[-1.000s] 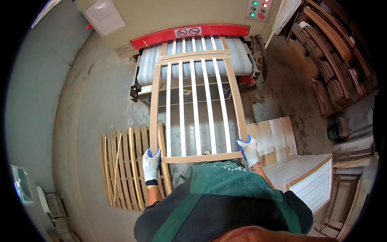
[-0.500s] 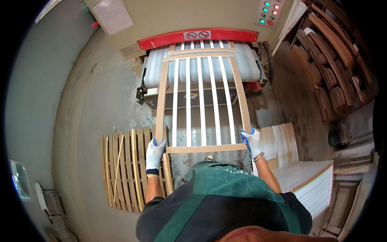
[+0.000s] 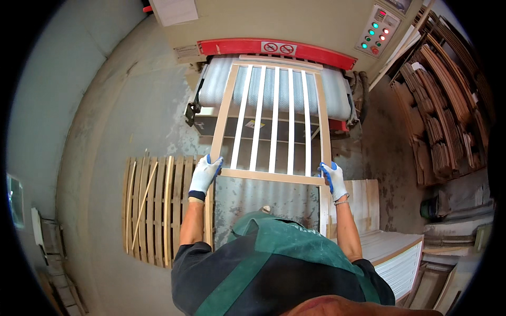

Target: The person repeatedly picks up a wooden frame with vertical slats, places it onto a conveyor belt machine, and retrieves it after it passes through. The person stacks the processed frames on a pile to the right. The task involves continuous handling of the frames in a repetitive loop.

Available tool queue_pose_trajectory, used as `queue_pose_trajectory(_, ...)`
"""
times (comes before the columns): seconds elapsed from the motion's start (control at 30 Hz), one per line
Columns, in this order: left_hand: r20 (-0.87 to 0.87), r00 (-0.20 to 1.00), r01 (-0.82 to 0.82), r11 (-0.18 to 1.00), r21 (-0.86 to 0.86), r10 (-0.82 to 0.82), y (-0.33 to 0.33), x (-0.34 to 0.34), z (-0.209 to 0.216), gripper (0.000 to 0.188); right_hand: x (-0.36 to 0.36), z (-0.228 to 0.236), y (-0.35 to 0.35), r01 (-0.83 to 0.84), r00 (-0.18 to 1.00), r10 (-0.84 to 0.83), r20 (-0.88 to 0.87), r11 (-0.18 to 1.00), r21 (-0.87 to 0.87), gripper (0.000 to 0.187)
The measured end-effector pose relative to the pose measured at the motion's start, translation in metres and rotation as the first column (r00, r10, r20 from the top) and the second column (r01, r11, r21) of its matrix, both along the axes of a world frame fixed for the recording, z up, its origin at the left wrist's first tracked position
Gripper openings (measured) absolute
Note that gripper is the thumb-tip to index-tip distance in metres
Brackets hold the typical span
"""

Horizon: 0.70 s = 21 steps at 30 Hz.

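Note:
A slatted wooden frame [image 3: 271, 176] with tan rails and several white slats reaches from my hands to the machine. Its far end lies over the pale ribbed conveyor belt [image 3: 337, 92]. In a white and blue work glove, my left hand [image 3: 204, 175] is closed round the near left corner. My right hand [image 3: 334, 180], gloved alike, grips the near right corner. Just beyond the held frame, the end rail of another frame [image 3: 284, 61] shows at the red bar [image 3: 232, 47] over the machine's opening; the rest of that frame is hidden inside.
Left of me a slatted wooden pallet [image 3: 150, 210] lies on the floor with loose strips on it. A stack of white panels [image 3: 398, 258] stands at my right. Beyond are racked brown boards [image 3: 432, 105] and a lit control panel [image 3: 377, 31].
Both hands have moved forward with the held frame, which sits further over the belt. The frame ahead has gone deeper under the red bar. My view has shifted slightly.

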<state>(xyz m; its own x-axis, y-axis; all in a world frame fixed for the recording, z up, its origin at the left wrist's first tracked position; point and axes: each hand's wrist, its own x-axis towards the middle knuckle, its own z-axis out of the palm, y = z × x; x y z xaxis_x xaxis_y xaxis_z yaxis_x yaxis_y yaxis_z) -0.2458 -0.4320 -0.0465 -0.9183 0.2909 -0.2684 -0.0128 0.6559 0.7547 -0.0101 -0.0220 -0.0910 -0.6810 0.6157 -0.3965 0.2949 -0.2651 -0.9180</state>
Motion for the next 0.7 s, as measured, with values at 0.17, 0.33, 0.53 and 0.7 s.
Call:
queue_pose_trajectory(0.17,-0.061,0.997,0.035,0.999,-0.04,-0.037,0.0,-0.03,-0.011,0.048,0.021,-0.009,-0.018,0.136,0.979,-0.151,-0.137,0.985,-0.109,0.022)
queue_pose_trajectory(0.33,0.01,1.0,0.024,0.999,0.036,-0.025,0.021,-0.049,-0.007,0.042,0.096,-0.043,-0.02,0.244,0.956,-0.28,-0.086,0.924,-0.294,0.031)
queue_pose_trajectory(0.53,0.071,0.997,-0.002,0.987,0.16,-0.01,0.035,-0.099,-0.014,0.028,0.177,-0.078,-0.05,0.431,0.868,-0.496,-0.034,0.785,-0.445,0.011)
queue_pose_trajectory(0.7,0.163,0.985,0.024,0.978,0.205,-0.058,0.042,-0.157,-0.037,0.03,0.243,-0.071,-0.064,0.629,0.718,-0.695,-0.033,0.668,-0.398,0.012)
